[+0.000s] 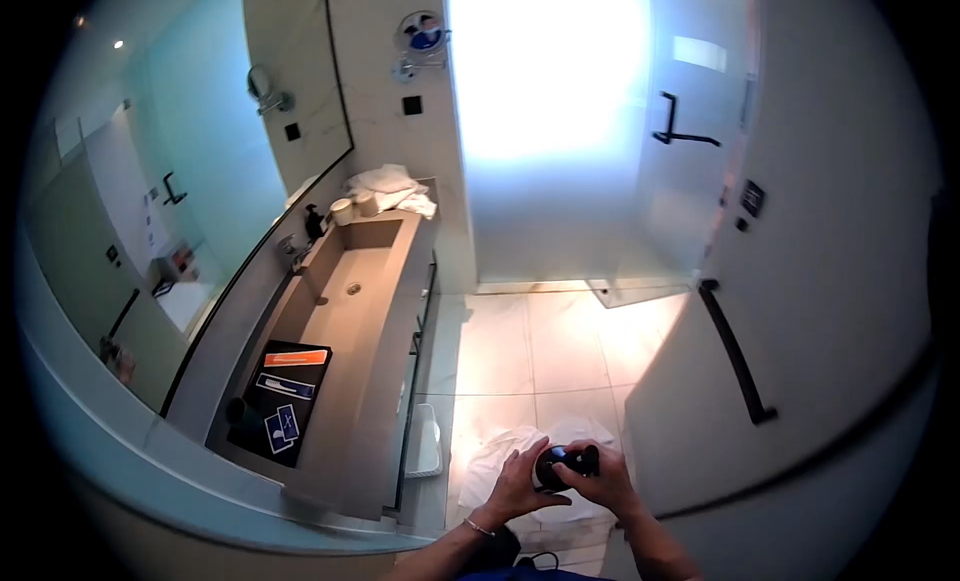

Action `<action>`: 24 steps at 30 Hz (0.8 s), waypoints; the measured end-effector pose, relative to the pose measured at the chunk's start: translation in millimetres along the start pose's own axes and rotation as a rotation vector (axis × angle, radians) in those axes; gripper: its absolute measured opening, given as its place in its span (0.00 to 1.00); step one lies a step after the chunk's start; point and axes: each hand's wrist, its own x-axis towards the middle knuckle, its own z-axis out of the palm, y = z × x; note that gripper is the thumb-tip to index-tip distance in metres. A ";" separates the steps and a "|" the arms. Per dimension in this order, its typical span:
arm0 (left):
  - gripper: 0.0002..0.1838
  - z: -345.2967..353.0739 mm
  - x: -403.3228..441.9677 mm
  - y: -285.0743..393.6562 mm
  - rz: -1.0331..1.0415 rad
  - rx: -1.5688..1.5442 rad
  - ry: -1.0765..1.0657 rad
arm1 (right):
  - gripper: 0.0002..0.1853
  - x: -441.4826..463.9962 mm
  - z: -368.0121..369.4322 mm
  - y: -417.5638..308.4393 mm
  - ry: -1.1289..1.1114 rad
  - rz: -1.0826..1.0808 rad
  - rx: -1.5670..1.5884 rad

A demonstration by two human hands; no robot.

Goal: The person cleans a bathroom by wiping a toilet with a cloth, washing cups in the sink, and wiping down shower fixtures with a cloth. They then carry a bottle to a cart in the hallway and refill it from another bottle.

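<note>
Left hand (515, 486) and right hand (605, 481) both closed on a dark object (547, 471).
Step, as I read it: two-handed handling, left cupped round one side, right gripping the other. Next move calls for a steady hold. Object is above white cloth (485, 471) on floor (500, 341), clear of the surface's (345, 421) near right corner. Open tiles ahead; door (830, 281) limits room rightward.

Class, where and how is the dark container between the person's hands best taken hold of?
The dark container is probably best gripped around its rounded sides, one hand from each side: left hand cupping the left, right hand opposite. Its round outline suits curved fingers, and the black part jutting out on the right looks less suited to a main grip. Its underside is hidden.
</note>
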 end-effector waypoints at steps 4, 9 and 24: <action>0.50 2.4 74.3 -64.7 -0.156 -0.220 0.066 | 0.18 91.4 19.2 61.8 -0.070 -0.083 -0.082; 0.47 6.3 198.7 -145.9 -0.054 -0.302 0.037 | 0.23 173.4 -17.3 161.9 -0.218 0.204 0.013; 0.50 112.0 675.2 -194.8 0.053 -0.800 -0.406 | 0.15 224.0 -124.8 425.8 0.708 0.818 -0.268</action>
